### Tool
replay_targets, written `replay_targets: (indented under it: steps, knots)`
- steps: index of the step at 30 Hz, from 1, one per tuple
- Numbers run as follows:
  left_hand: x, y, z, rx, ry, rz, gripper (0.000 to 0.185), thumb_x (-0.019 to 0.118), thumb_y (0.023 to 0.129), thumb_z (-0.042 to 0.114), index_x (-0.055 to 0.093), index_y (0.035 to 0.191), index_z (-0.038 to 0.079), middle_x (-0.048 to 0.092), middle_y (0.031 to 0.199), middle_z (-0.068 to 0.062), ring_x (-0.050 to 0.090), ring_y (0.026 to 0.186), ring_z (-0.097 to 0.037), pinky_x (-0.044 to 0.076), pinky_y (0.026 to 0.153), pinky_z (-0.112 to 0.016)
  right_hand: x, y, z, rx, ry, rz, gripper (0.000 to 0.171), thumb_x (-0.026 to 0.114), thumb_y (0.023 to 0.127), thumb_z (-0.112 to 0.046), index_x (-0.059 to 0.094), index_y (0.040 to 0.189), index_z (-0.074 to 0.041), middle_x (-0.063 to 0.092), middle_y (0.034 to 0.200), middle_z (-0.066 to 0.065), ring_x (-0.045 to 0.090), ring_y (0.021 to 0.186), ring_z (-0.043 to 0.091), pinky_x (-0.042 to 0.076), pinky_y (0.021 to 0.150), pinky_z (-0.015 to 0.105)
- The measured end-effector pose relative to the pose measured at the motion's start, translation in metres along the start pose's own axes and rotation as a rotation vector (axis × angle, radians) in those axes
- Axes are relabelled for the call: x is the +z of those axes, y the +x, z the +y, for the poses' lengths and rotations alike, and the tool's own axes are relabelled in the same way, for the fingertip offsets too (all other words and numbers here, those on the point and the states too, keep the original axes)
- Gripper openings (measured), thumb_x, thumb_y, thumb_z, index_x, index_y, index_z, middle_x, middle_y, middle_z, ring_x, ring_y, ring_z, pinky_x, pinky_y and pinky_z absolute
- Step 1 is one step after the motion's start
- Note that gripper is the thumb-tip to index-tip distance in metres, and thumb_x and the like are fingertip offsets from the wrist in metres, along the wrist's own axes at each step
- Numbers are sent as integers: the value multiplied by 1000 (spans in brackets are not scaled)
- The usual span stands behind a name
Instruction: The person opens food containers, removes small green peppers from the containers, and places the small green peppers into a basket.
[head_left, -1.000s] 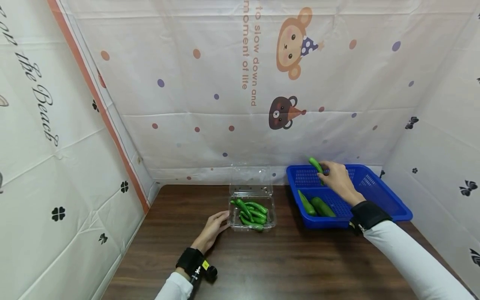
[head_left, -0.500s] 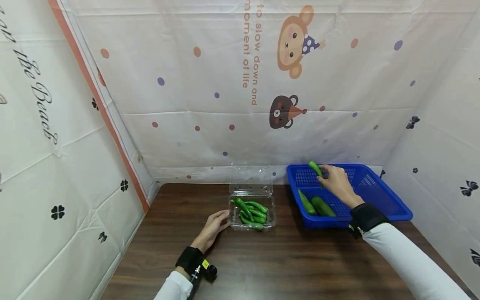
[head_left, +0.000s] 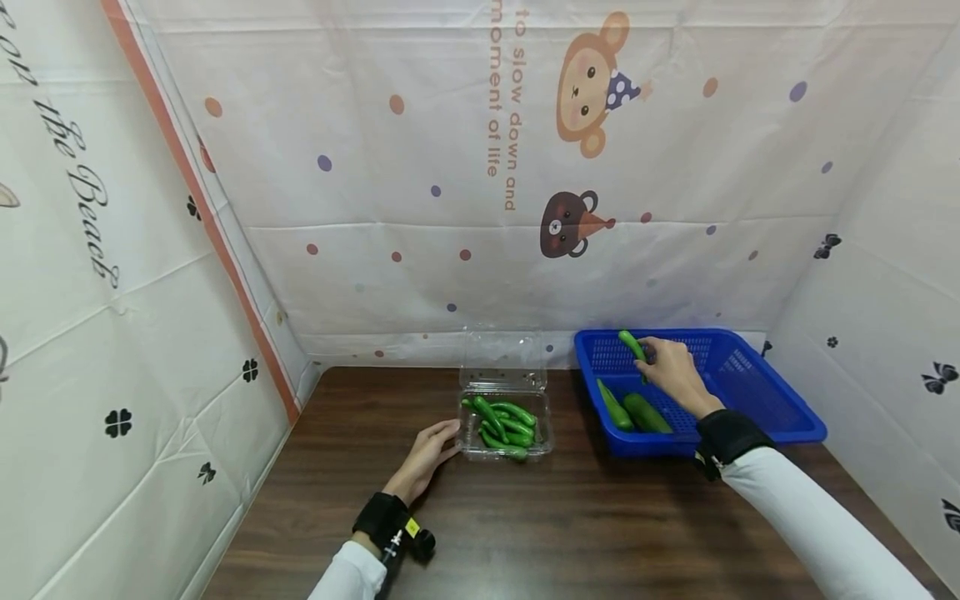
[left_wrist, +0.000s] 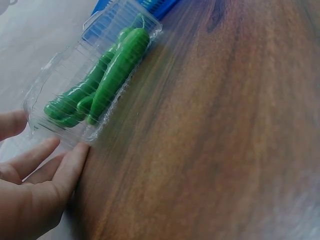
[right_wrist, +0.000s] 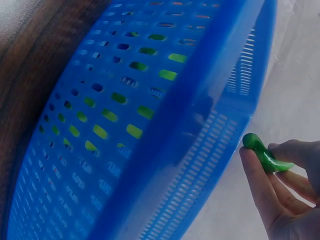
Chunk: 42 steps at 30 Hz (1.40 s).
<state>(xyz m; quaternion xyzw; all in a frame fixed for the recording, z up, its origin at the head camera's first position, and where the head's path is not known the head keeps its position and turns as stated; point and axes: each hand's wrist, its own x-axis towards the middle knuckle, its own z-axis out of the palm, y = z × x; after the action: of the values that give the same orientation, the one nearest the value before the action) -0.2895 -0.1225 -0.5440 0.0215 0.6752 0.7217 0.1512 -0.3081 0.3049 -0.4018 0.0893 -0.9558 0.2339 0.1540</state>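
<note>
Left of the basket stands a clear plastic clamshell box [head_left: 545, 450], its lid raised against the back cloth, with several green chili peppers [head_left: 514, 427] inside. My left hand [head_left: 423, 457] touches the box's left side with nearly straight fingers; the left wrist view shows the fingertips [left_wrist: 76, 152] at its end wall. Over the left part of the blue basket [head_left: 780, 404], my right hand [head_left: 677, 373] pinches one green chili pepper [head_left: 630, 342] between thumb and fingers. In the right wrist view, that pepper [right_wrist: 259, 152] appears curved, and the fingers partly cover it.
Inside the basket lie a dark green cucumber-like vegetable [head_left: 647, 414] and a lighter, tapered green one [head_left: 615, 407]. Printed cloth walls [head_left: 390, 183] enclose the brown wooden table [head_left: 525, 533] at the back and on both sides.
My right hand has lowered slightly over the basket with the chili pepper still pinched. The left hand and the box have stayed in place.
</note>
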Motion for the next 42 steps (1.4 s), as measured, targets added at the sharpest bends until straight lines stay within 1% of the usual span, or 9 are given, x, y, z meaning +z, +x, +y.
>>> replay_targets:
  steps: [4,8,12,15,18,22,28,36,42]
  knots:
    - [0,1,-1,-5,-4,-5,55,52,109,30,44,150,-6,37,159,-28,35,149,-44,47,120,-49,3,-1,3,13,4,-23,45,70,92,1,56,132,18,69,101,36,70,63,25,60,53,37]
    - [0,1,0,7,-2,-11,57,53,108,32,44,150,-5,37,159,-28,35,149,-44,47,120,-48,5,-1,4,27,-3,-45,45,70,91,1,57,131,18,70,96,34,69,61,23,60,53,36]
    - [-1,2,1,10,-3,-11,58,54,108,34,44,151,-4,37,159,-27,35,149,-43,47,120,-47,7,-3,5,49,3,-87,45,69,92,1,56,131,19,70,92,31,68,59,21,59,52,34]
    - [-1,2,0,12,-1,-10,60,54,107,35,44,151,-4,37,159,-27,35,149,-43,47,120,-47,10,-4,5,69,25,-126,44,69,93,1,55,131,19,71,92,31,70,62,26,58,51,32]
    - [-1,1,0,18,2,-10,60,54,107,36,44,151,-4,37,158,-28,35,149,-44,48,119,-47,12,-5,7,83,20,-155,44,68,93,0,55,131,20,71,91,30,71,64,29,57,50,30]
    - [-2,1,0,13,-7,-10,58,55,107,34,45,151,-3,37,159,-26,35,149,-42,47,120,-47,15,-7,9,105,-1,-178,43,68,93,0,56,130,19,72,90,28,70,61,24,56,49,29]
    - [-3,1,0,10,-2,-9,60,55,107,36,44,151,-4,37,159,-27,35,149,-43,47,120,-47,22,-13,12,138,30,-227,44,69,93,1,55,130,19,72,89,28,70,60,21,60,49,30]
    - [-2,1,-4,5,-11,-7,60,56,107,36,44,151,-4,37,159,-26,35,149,-43,46,120,-48,29,-17,17,142,22,-250,43,69,93,0,56,129,20,72,87,27,69,58,19,59,49,29]
    - [-1,0,-2,4,-16,-7,59,55,107,34,44,150,-4,37,159,-27,35,149,-43,46,120,-48,33,-21,18,154,12,-253,43,70,92,0,58,129,18,73,86,25,67,55,16,57,47,28]
